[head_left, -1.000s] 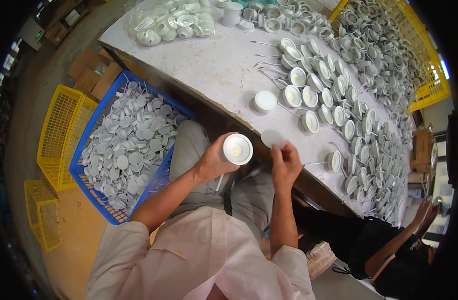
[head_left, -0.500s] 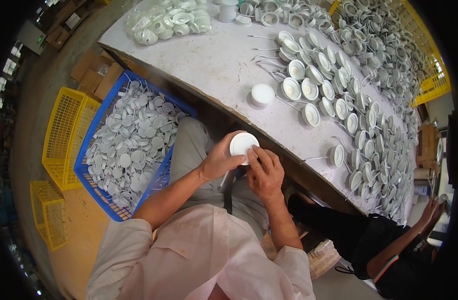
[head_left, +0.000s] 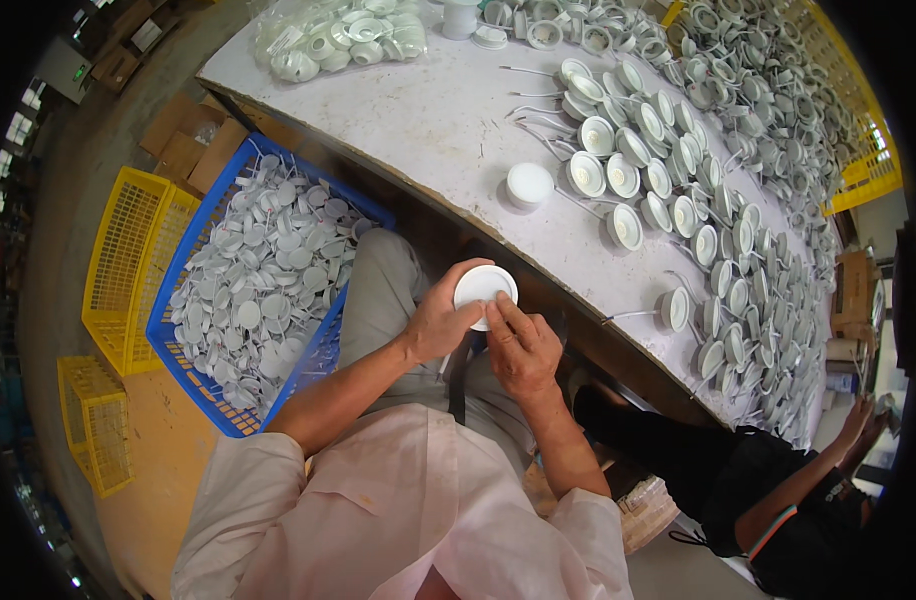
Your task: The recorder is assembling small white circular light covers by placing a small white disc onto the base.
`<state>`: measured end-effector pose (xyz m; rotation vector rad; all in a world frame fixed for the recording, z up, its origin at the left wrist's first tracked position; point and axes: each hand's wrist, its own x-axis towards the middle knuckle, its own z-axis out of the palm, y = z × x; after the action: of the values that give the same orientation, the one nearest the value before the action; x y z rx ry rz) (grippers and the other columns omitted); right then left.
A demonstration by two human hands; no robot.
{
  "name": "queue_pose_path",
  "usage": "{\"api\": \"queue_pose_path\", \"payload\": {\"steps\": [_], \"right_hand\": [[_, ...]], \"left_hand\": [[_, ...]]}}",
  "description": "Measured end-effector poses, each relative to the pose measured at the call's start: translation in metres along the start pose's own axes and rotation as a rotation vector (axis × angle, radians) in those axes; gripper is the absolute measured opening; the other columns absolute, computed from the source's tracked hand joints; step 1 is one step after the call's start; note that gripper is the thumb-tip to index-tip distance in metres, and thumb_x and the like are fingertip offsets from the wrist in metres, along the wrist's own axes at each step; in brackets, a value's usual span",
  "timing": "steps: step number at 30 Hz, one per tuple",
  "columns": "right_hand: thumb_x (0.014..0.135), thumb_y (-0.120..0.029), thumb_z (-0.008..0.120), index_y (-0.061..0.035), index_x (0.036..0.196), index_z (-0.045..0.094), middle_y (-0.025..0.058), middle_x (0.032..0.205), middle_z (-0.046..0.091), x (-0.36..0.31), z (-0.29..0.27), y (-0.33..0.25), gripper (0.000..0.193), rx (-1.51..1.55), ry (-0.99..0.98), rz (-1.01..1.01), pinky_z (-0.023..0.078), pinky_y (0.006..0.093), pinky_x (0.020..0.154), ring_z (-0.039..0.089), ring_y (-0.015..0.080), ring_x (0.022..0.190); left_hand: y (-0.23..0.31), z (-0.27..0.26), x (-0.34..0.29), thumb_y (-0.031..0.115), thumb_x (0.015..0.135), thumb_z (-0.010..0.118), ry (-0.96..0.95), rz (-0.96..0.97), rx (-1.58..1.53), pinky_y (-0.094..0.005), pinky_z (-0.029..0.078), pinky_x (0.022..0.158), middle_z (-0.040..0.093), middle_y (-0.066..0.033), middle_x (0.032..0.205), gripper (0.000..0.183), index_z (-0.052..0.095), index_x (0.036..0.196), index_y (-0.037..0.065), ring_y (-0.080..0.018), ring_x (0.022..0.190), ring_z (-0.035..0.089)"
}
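A round white downlight (head_left: 484, 283) is held over my lap, its flat face turned up and a pale wire hanging below. My left hand (head_left: 441, 315) grips its rim from the left, thumb on the near edge. From the right, my right hand (head_left: 527, 350) has its fingertips pressed on the face and near rim. On the table (head_left: 418, 130) beyond stands a stack of white discs or a low white tub (head_left: 530, 185). Right of it lie several wired downlight housings (head_left: 625, 227), open side up.
Left of my legs is a blue basket (head_left: 161, 330) full of wired white discs (head_left: 248, 315), beside yellow crates (head_left: 128, 270). A clear bag of white rings (head_left: 338, 40) lies on the far table. Housings heap up at right. A co-worker's arm (head_left: 793, 500) shows at lower right.
The downlight has shifted slightly left and tilts a little differently. My right fingers have slid lower and closer together on its face.
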<state>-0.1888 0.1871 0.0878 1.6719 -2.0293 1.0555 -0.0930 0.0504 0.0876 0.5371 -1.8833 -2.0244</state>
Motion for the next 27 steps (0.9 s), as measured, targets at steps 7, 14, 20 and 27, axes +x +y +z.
{"api": "queue_pose_path", "payload": {"steps": [7,14,20,27], "right_hand": [[0.068,-0.001,0.069,-0.0036,0.104,0.068,0.0115,0.110,0.065,-0.003,0.013,-0.007,0.036,0.081,-0.048,-0.021,0.050,0.0306,0.058,0.060,0.0218,0.067],[0.071,0.001,0.071,-0.0022,0.107,0.067,0.0123,0.110,0.065,0.014,0.062,-0.034,0.037,0.184,-0.142,-0.059,0.052,0.0350,0.063,0.063,0.0258,0.073],[0.072,0.003,0.070,-0.0020,0.107,0.067,0.0128,0.113,0.063,0.036,0.085,-0.076,0.035,0.374,-0.334,-0.085,0.052,0.0330,0.068,0.063,0.0264,0.082],[0.082,0.003,0.064,0.0024,0.107,0.066,0.0171,0.109,0.063,0.015,0.081,-0.051,0.025,0.303,-0.374,0.098,0.050,0.0364,0.086,0.062,0.0308,0.098]], "left_hand": [[-0.024,-0.010,-0.011,0.011,0.085,0.059,0.054,-0.048,-0.117,-0.0288,0.051,0.084,0.060,-0.0086,0.111,0.050,0.043,0.132,0.004,-0.0152,0.100,0.058],[-0.036,-0.037,-0.030,0.018,0.091,0.061,0.464,-0.159,-0.300,-0.0277,0.051,0.082,0.063,-0.0062,0.105,0.031,0.056,0.118,0.004,-0.0124,0.095,0.059],[-0.084,-0.111,-0.089,0.012,0.089,0.061,0.923,-0.139,-0.192,-0.0273,0.052,0.078,0.065,-0.0052,0.098,0.027,0.060,0.115,0.004,-0.0130,0.088,0.062],[-0.208,-0.243,-0.254,0.030,0.090,0.057,1.407,-0.558,0.264,-0.0349,0.049,0.083,0.069,-0.0146,0.102,0.034,0.065,0.110,0.003,-0.0229,0.091,0.065]]}}
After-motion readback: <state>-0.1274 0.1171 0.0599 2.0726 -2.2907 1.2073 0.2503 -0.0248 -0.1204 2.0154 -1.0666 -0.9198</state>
